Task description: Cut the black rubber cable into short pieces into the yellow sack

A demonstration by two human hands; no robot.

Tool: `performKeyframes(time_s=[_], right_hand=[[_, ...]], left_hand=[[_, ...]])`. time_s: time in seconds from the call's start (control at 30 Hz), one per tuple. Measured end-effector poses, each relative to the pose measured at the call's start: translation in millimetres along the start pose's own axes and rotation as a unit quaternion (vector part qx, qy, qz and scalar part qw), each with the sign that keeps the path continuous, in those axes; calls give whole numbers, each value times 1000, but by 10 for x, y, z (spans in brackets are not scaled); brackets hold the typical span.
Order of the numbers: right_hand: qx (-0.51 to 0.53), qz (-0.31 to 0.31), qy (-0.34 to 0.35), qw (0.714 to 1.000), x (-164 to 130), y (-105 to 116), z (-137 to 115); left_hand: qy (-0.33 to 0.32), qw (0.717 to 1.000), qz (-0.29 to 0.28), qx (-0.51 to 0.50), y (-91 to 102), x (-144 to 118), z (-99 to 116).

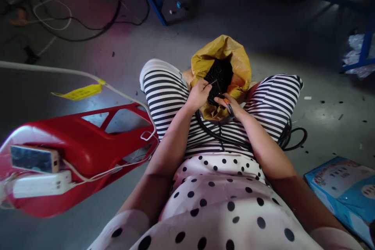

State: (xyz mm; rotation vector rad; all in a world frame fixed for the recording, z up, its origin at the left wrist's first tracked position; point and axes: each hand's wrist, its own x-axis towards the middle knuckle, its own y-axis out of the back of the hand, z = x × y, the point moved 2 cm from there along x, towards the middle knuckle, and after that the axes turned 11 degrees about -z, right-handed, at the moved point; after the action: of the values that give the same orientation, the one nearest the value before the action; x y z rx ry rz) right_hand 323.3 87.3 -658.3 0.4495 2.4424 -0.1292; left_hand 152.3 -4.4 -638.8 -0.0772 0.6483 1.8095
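Between my knees stands a yellow bag (201, 58) with its mouth open, holding many small black pieces (224, 71). Over its opening, my left hand (199, 95) is closed in a pinch on something small and thin that I cannot make out. My right hand (231, 106) is wrapped round scissors (230, 107) with black and orange handles, whose blades point toward the left fingers and blend into the dark contents. A black cable (216, 136) runs from below my left wrist across my lap to a coil (288, 136) beside my right leg.
On my left is a red plastic stool (84, 140) carrying a phone (35, 159) and a white power bank (41, 184). A white cord (73, 71) with a yellow tag passes above it. A blue box (342, 187) lies at right; black scraps dot the floor.
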Motion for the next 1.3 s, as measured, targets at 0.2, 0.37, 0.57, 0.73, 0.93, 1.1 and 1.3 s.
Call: performKeyframes(time_s=[0.2,0.37,0.57,0.73,0.93,1.1,1.3], right_hand=[[-17,8,0,1000,-21,15,-30],[-5,11,-8,1000,-38,11,-49],[-4,13,-18,1000,-62,4,-90],[-17,14,-23,999,-54,4,-84],[-23,11,-32,999,-48,3,-81],[-20,11,-35,999,-71,-2,-110],[-24,12,-31,999,-71,-2,-110]], left_hand=[[-23,1000,-16,-1,-45,-16,154],[-25,1000,-15,12,-51,-20,163],[-26,999,-13,24,-64,-18,180],[-25,999,-4,32,-65,-16,180],[-17,999,-6,38,-68,-20,191],[-10,999,-6,42,-74,-22,217],[-14,999,-2,48,-84,-14,192]])
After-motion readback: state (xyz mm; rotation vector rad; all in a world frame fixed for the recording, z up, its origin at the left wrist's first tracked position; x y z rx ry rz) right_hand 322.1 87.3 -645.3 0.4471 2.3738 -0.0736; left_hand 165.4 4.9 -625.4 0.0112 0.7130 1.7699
